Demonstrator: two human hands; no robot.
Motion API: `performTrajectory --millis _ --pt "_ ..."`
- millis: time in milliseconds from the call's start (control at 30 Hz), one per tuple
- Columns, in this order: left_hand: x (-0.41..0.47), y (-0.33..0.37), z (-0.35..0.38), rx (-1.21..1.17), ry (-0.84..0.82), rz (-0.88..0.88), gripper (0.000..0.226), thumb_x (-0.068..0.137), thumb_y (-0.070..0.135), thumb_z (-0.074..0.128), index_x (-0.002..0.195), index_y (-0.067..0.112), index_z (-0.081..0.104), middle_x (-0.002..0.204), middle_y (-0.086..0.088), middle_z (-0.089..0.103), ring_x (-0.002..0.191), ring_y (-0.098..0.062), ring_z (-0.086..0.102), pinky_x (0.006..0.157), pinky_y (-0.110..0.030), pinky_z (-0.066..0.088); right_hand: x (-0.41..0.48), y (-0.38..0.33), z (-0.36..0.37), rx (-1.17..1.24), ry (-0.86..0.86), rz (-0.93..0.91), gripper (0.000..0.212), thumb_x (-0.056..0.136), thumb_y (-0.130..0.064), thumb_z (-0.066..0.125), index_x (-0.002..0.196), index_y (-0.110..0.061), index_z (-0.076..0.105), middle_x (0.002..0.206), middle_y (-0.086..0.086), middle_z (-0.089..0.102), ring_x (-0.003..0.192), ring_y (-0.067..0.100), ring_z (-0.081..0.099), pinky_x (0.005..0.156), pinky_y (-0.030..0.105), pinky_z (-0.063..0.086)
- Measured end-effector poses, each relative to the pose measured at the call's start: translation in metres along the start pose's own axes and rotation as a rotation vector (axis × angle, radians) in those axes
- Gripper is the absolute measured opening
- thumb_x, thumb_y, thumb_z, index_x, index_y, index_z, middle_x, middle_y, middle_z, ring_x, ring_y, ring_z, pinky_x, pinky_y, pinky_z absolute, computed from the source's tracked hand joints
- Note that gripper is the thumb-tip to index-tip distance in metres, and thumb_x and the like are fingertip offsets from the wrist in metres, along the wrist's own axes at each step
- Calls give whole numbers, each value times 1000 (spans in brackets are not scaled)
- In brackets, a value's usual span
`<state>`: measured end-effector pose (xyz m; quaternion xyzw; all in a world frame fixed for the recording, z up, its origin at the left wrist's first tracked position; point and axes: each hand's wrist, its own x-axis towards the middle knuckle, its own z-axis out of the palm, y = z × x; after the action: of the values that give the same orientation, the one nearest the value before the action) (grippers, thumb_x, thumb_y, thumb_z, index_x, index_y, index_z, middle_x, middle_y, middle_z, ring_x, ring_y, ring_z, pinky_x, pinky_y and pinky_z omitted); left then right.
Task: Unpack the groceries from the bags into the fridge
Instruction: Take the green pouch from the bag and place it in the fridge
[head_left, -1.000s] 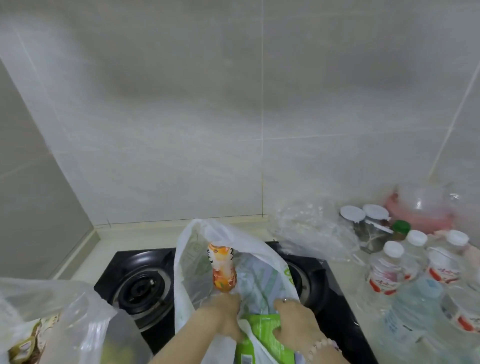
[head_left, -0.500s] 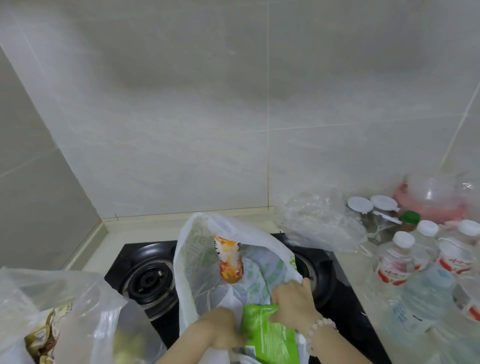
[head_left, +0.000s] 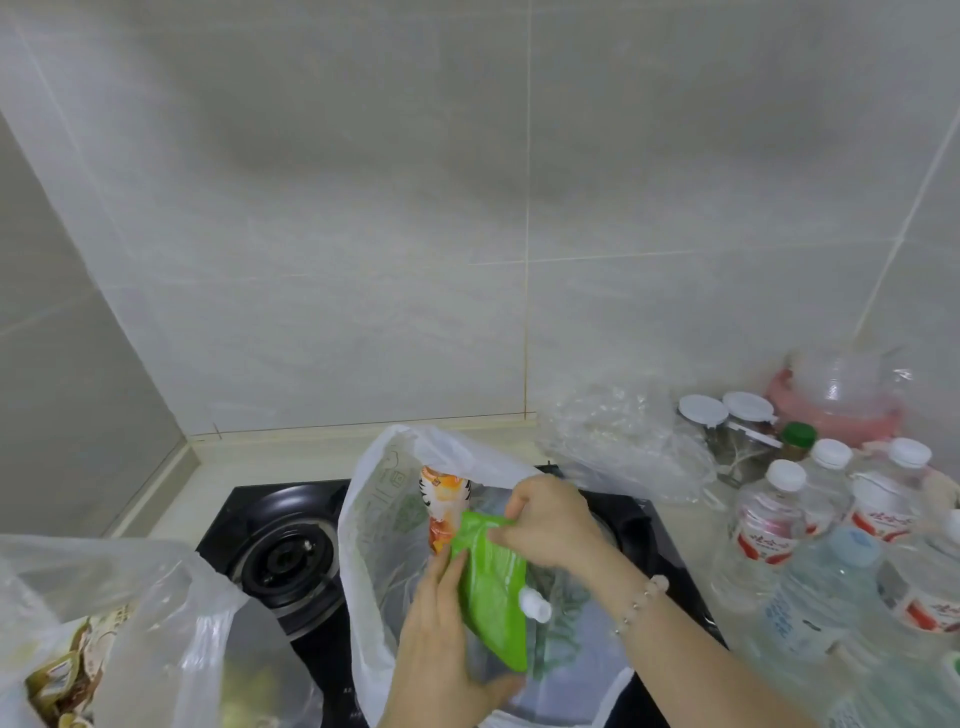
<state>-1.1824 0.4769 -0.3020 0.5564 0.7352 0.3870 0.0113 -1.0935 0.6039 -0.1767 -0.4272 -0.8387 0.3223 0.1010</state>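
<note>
The left hand (head_left: 447, 639) grips the lower end of a green pouch (head_left: 488, 582), thumb under its bottom edge. The right hand (head_left: 550, 519) pinches the pouch's top corner. The pouch sits in the mouth of a white bag (head_left: 374, 519) on the stove (head_left: 280, 545), just beside an orange bottle (head_left: 444, 499). Water bottles (head_left: 769, 519) stand on the counter (head_left: 291, 447) to the right.

Lower part of the orange bottle (head_left: 445, 493) hidden behind the pouch (head_left: 491, 597) and white bag (head_left: 366, 525). Right half of the stove (head_left: 275, 556) covered by that bag. Left bag (head_left: 156, 613) cut off by left and bottom edges, contents blurred through plastic. Label print on water bottles (head_left: 766, 525) too small to read.
</note>
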Motion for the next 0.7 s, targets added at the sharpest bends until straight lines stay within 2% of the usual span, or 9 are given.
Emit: performTrajectory --millis 100,200,267,333,433,500,533,600,700 --pt "7 15 -11 -93 225 -4 96 53 42 76 133 11 35 136 -16 45 132 -19 34 111 -15 21 -7 -16 -18 295 -66 52 24 76 -20 75 64 -20 54 66 -7 55 56 7 51 54 18 45" --pt "13 19 -29 -83 352 102 57 72 32 62 126 21 46 130 5 47 128 -1 37 106 -12 27 -16 -26 -25 469 -155 82 15 82 -25 71 76 -16 61 70 0 62 50 12 55 51 21 47" --pt "15 23 -42 -161 352 56 46 76 20 65 115 41 55 119 22 54 116 10 46 94 -7 37 -21 -28 -28 526 -205 79 28 87 -41 63 84 -13 65 74 6 69 58 17 64 62 26 51" --pt "12 32 -48 -346 346 -89 46 76 13 69 99 52 63 102 15 67 96 3 62 80 -10 48 -23 -20 -30 525 -157 80 42 83 -58 57 84 -17 66 80 3 72 68 16 68 67 26 52" --pt "15 54 -51 -795 210 -328 28 78 6 71 88 32 75 85 -8 73 78 -21 70 66 -34 59 -27 0 -23 619 -169 -24 60 64 -68 64 98 -19 65 98 1 70 94 19 67 79 23 52" --pt "20 66 -56 -865 66 -337 21 82 4 69 92 22 71 80 -8 73 73 -19 70 60 -31 58 -30 15 -7 764 -275 -106 68 54 -58 81 103 -13 64 100 0 72 97 17 67 79 20 52" --pt "24 68 -59 -785 -3 -288 15 80 16 72 93 24 71 81 -3 74 76 -14 70 63 -27 57 -32 19 -1 830 -304 -123 64 49 -45 89 99 -13 66 94 0 74 91 14 69 75 20 52" --pt "31 63 -63 -634 -116 -228 25 69 47 69 91 36 73 89 8 74 87 -7 69 75 -25 55 -35 30 6 911 -314 -153 46 51 -16 86 92 -11 67 83 -1 75 79 10 70 68 19 53" --pt "42 55 -66 -565 -250 -306 34 64 58 64 92 40 71 95 11 73 94 -7 68 88 -35 53 -35 38 7 964 -325 -157 40 55 3 77 92 -7 69 85 4 75 79 14 71 66 22 54"
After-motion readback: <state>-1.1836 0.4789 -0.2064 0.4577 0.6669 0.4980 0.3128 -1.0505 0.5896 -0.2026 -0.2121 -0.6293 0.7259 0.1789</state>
